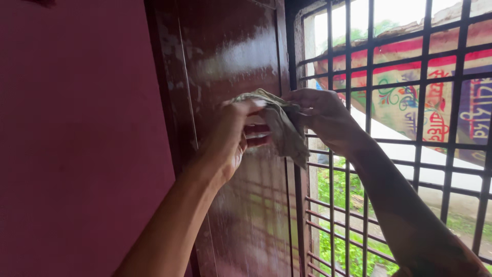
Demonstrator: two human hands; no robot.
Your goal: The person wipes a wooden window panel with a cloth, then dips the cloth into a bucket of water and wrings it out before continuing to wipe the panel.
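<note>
A crumpled grey-green cloth (284, 128) hangs between both of my hands at chest height. My left hand (230, 136) pinches its upper left edge, fingers curled around the fabric. My right hand (323, 115) grips the cloth's right side from above. Both hands are raised in front of a glossy dark brown wooden shutter (230, 51), close to its surface. The lower part of the cloth dangles free over the shutter's right edge.
A dark metal window grille (400, 128) fills the right side, just behind my right hand. Outside it are a colourful printed banner (410, 97) and green plants (341, 190). A maroon wall (77, 138) stands to the left.
</note>
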